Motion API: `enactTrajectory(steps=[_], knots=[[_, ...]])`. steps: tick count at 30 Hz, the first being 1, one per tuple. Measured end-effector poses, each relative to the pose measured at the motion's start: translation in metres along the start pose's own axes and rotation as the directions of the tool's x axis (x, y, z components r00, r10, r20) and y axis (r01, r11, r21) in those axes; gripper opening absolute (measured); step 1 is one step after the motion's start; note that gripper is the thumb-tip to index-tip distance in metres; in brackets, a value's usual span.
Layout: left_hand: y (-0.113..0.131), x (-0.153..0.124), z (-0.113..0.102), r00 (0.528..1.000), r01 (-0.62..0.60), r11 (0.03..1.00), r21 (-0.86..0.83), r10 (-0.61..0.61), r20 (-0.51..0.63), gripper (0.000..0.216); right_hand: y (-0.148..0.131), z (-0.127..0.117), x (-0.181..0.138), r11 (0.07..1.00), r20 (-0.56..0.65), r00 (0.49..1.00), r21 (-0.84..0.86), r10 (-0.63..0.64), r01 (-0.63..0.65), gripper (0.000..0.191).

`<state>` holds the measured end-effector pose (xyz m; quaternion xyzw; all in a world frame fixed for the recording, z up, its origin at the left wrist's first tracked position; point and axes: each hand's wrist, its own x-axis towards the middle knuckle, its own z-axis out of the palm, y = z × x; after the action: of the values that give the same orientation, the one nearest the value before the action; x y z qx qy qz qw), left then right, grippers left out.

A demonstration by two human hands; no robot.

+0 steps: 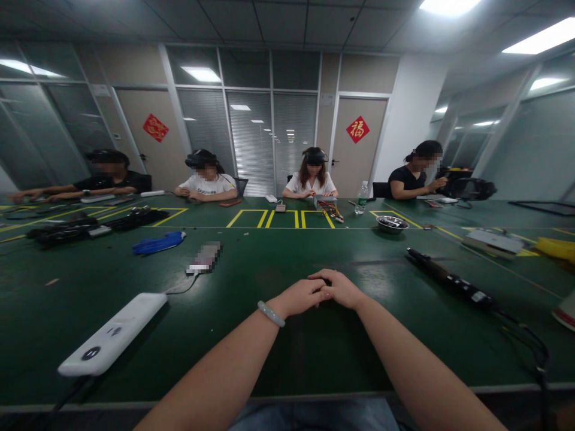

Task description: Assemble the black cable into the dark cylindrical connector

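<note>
My left hand [302, 297] and my right hand [342, 290] rest together over the green table [269, 359], their fingers folded against each other. Both look closed, and I see no object in them; the palms are hidden. A pale bangle [271, 313] circles my left wrist. To the left of the hands lies a phone [205, 258] with a white cable running to a white power strip [114, 334]. Off to the right is a black stick-shaped tool [449, 278], perhaps an electric screwdriver, with a cord trailing to the table's near edge.
A blue glove-like item [158, 242] and black cable bundles [67, 230] lie at left. Farther off stand a metal bowl [392, 224] and a water bottle [361, 199]. Several people sit across the table; one touches a grey box with wires [327, 203]. A white box [492, 243] lies at right.
</note>
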<state>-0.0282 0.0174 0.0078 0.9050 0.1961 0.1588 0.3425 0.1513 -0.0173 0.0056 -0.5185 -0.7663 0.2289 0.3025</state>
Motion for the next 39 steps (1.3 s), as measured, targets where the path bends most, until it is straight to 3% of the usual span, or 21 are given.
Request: enactTrajectory(steps=[4, 6, 7, 8, 10, 12, 13, 15, 16, 18, 20, 23, 26, 28, 30, 35, 37, 39], knots=[[-0.002, 0.002, 0.003, 0.998, 0.006, 0.997, -0.080, -0.011, -0.065, 0.044, 0.009, -0.017, -0.002, 0.985, -0.093, 0.994, -0.171, -0.053, 0.037, 0.047], [-0.004, 0.003, 0.004, 0.995, 0.048, 0.991, -0.128, -0.058, -0.076, 0.060, 0.024, -0.038, -0.010, 0.953, -0.273, 0.962, -0.295, -0.008, -0.076, 0.049], [-0.005, 0.003, 0.003, 0.995, 0.069, 0.987, -0.146, -0.079, -0.065, 0.068, 0.035, -0.052, -0.018, 0.919, -0.407, 0.912, -0.342, 0.044, -0.197, 0.050], [-0.005, 0.003, 0.003, 0.994, 0.086, 0.984, -0.158, -0.095, -0.048, 0.073, 0.049, -0.067, -0.028, 0.863, -0.556, 0.825, -0.365, 0.098, -0.349, 0.051], [-0.005, 0.002, 0.002, 0.994, 0.100, 0.982, -0.160, -0.104, -0.017, 0.070, 0.082, -0.097, -0.057, 0.682, -0.824, 0.544, -0.306, 0.161, -0.665, 0.056], [-0.005, 0.002, 0.001, 0.995, 0.103, 0.985, -0.138, -0.104, -0.004, 0.061, 0.118, -0.124, -0.095, 0.496, -0.956, 0.267, -0.176, 0.119, -0.850, 0.066], [-0.004, 0.001, 0.001, 0.995, 0.103, 0.987, -0.121, -0.104, -0.003, 0.057, 0.135, -0.136, -0.114, 0.426, -0.980, 0.170, -0.110, 0.106, -0.898, 0.072], [-0.003, 0.001, 0.001, 0.995, 0.099, 0.991, -0.089, -0.100, -0.002, 0.052, 0.164, -0.155, -0.149, 0.321, -0.985, 0.005, 0.051, 0.171, -0.946, 0.081], [-0.002, 0.001, 0.001, 0.995, 0.096, 0.992, -0.078, -0.097, -0.002, 0.050, 0.175, -0.162, -0.163, 0.283, -0.967, -0.048, 0.121, 0.251, -0.951, 0.084], [0.000, 0.001, 0.001, 0.996, 0.085, 0.994, -0.065, -0.085, -0.002, 0.047, 0.192, -0.172, -0.182, 0.260, -0.921, -0.079, 0.190, 0.383, -0.947, 0.083], [0.002, 0.001, 0.002, 0.997, 0.079, 0.996, -0.048, -0.079, -0.004, 0.044, 0.200, -0.177, -0.189, 0.298, -0.906, -0.052, 0.191, 0.419, -0.935, 0.076], [0.003, 0.000, 0.001, 0.997, 0.082, 0.997, -0.012, -0.082, -0.008, 0.042, 0.204, -0.179, -0.191, 0.345, -0.926, -0.025, 0.165, 0.376, -0.924, 0.067], [0.004, -0.001, 0.000, 0.997, 0.074, 0.997, 0.024, -0.074, -0.015, 0.041, 0.198, -0.177, -0.189, 0.307, -0.909, 0.009, 0.131, 0.416, -0.943, 0.065], [0.006, -0.002, -0.001, 0.998, 0.054, 0.997, 0.049, -0.053, -0.020, 0.040, 0.188, -0.174, -0.183, 0.291, -0.889, 0.064, 0.080, 0.454, -0.953, 0.064], [0.008, -0.002, -0.002, 0.999, 0.015, 0.996, 0.082, -0.012, -0.032, 0.038, 0.171, -0.166, -0.171, 0.321, -0.867, 0.178, -0.022, 0.465, -0.947, 0.063], [0.018, -0.002, -0.003, 0.980, -0.093, 0.976, 0.199, 0.125, -0.156, 0.035, 0.106, -0.116, -0.114, 0.537, -0.711, 0.592, -0.352, 0.379, -0.767, 0.056], [0.023, -0.003, -0.003, 0.960, -0.108, 0.967, 0.232, 0.162, -0.228, 0.035, 0.076, -0.083, -0.090, 0.637, -0.627, 0.709, -0.410, 0.323, -0.653, 0.049], [0.027, -0.004, -0.005, 0.935, -0.113, 0.959, 0.260, 0.191, -0.298, 0.035, 0.047, -0.048, -0.068, 0.723, -0.557, 0.791, -0.435, 0.253, -0.537, 0.043]])
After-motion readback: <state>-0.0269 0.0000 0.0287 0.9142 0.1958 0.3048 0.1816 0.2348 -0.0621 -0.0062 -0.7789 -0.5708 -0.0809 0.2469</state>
